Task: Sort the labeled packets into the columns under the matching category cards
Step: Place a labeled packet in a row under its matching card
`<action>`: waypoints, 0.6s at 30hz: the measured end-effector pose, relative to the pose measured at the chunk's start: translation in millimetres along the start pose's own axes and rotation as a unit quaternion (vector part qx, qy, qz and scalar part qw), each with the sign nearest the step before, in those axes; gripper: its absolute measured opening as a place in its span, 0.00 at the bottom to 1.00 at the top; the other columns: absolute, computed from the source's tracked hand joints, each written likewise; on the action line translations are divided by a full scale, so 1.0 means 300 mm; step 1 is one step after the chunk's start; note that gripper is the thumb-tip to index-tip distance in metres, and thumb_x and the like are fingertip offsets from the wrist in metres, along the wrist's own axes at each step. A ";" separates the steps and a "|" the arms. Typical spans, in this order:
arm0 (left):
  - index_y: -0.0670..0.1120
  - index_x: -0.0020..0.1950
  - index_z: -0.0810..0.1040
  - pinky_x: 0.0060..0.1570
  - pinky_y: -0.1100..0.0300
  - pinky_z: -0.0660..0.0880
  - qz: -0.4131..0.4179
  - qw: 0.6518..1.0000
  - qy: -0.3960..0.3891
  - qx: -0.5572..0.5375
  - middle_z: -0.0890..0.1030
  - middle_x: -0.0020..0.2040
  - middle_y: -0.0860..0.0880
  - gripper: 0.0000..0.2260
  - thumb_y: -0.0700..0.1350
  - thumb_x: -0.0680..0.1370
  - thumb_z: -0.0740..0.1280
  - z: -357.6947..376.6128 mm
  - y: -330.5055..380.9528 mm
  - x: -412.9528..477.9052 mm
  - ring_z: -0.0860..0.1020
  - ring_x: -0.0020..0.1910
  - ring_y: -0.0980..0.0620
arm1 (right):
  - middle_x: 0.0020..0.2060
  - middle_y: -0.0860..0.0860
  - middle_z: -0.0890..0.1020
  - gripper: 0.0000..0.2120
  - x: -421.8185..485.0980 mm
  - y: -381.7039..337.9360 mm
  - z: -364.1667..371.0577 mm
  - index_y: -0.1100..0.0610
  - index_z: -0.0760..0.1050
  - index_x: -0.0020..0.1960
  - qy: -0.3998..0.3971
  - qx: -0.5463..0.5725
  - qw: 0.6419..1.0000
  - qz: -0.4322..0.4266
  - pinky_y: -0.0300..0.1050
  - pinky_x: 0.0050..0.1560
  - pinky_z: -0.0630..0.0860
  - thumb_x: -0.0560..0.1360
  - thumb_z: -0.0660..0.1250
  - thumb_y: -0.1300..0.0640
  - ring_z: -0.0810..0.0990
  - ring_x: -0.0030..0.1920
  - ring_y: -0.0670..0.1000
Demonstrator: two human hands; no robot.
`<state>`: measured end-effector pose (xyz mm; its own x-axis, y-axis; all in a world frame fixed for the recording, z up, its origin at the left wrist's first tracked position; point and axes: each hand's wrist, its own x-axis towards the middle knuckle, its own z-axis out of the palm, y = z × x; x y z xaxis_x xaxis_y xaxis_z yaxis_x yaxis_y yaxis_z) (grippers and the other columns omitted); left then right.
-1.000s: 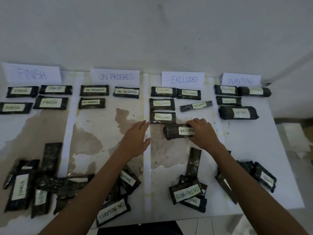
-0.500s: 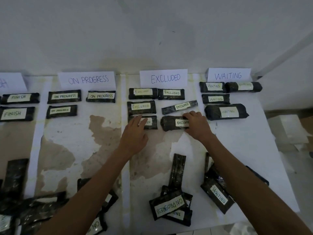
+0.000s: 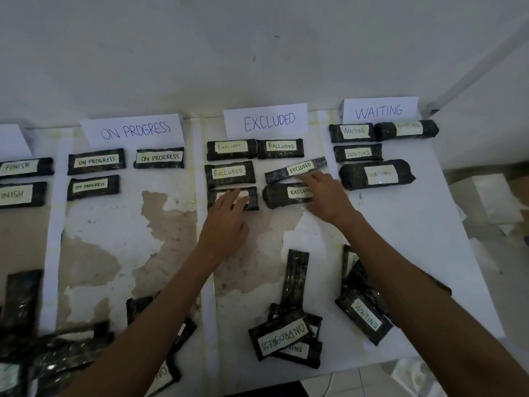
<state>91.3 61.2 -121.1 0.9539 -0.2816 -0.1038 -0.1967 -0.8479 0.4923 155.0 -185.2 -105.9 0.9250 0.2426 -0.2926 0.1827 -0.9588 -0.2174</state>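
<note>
One packet (image 3: 276,196) partly beneath right hand (image 3: 326,196).

Packets (image 3: 231,149) below cards (image 3: 265,120) — loose pile (image 3: 286,336) nearest

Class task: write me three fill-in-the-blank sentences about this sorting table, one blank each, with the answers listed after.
1. The left hand and right hand both touch packets under the ____ card.
2. The rightmost card reads ____.
3. Under the ON PROGRESS card lie ____ sorted packets.
Answers: EXCLUDED; WAITING; three.
</note>
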 end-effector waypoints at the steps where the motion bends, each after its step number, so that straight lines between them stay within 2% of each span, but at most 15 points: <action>1: 0.39 0.69 0.68 0.67 0.41 0.65 0.004 1.000 0.001 0.000 0.67 0.70 0.36 0.24 0.39 0.73 0.62 -0.002 0.008 -0.009 0.64 0.70 0.36 | 0.64 0.58 0.71 0.32 -0.015 -0.003 -0.004 0.55 0.65 0.71 0.008 0.007 1.000 -0.001 0.53 0.59 0.68 0.70 0.71 0.60 0.71 0.62 0.60; 5: 0.40 0.69 0.68 0.64 0.44 0.69 0.010 1.000 -0.002 -0.016 0.70 0.67 0.38 0.24 0.38 0.72 0.64 0.006 0.050 -0.063 0.69 0.66 0.39 | 0.60 0.58 0.74 0.27 -0.108 -0.037 -0.005 0.57 0.69 0.68 0.041 0.061 0.997 0.003 0.52 0.55 0.69 0.70 0.70 0.60 0.72 0.60 0.60; 8: 0.40 0.69 0.68 0.63 0.43 0.70 0.005 0.999 -0.031 -0.017 0.71 0.67 0.37 0.24 0.38 0.72 0.64 0.036 0.082 -0.131 0.70 0.65 0.38 | 0.60 0.58 0.73 0.22 -0.206 -0.075 0.032 0.58 0.71 0.65 0.012 0.127 0.991 0.030 0.53 0.58 0.72 0.72 0.68 0.59 0.72 0.61 0.59; 11: 0.40 0.68 0.69 0.65 0.44 0.68 -0.012 0.998 -0.060 -0.021 0.69 0.68 0.37 0.23 0.40 0.73 0.63 0.080 0.102 -0.204 0.69 0.66 0.38 | 0.58 0.60 0.73 0.20 -0.300 -0.124 0.092 0.61 0.70 0.65 -0.015 0.156 0.984 0.083 0.51 0.55 0.74 0.74 0.66 0.57 0.74 0.59 0.59; 15: 0.39 0.68 0.69 0.66 0.44 0.67 -0.014 0.996 -0.083 -0.010 0.69 0.68 0.36 0.23 0.40 0.73 0.62 0.134 0.109 -0.279 0.68 0.67 0.38 | 0.57 0.61 0.71 0.23 -0.395 -0.199 0.176 0.63 0.65 0.64 -0.034 0.143 0.975 0.169 0.51 0.52 0.73 0.76 0.64 0.49 0.74 0.56 0.62; 18: 0.41 0.69 0.69 0.67 0.44 0.66 -0.023 0.995 -0.093 -0.002 0.68 0.70 0.37 0.24 0.43 0.73 0.61 0.157 0.103 -0.306 0.66 0.68 0.37 | 0.57 0.60 0.70 0.28 -0.427 -0.245 0.227 0.61 0.63 0.63 -0.030 0.136 0.970 0.198 0.53 0.48 0.75 0.74 0.66 0.43 0.75 0.53 0.62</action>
<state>-12.9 39.6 -137.1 0.9037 -0.3209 -0.2834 -0.1529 -0.8601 0.4866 0.3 -135.7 -115.7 0.8823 -0.1204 -0.4549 -0.2847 -0.9063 -0.3124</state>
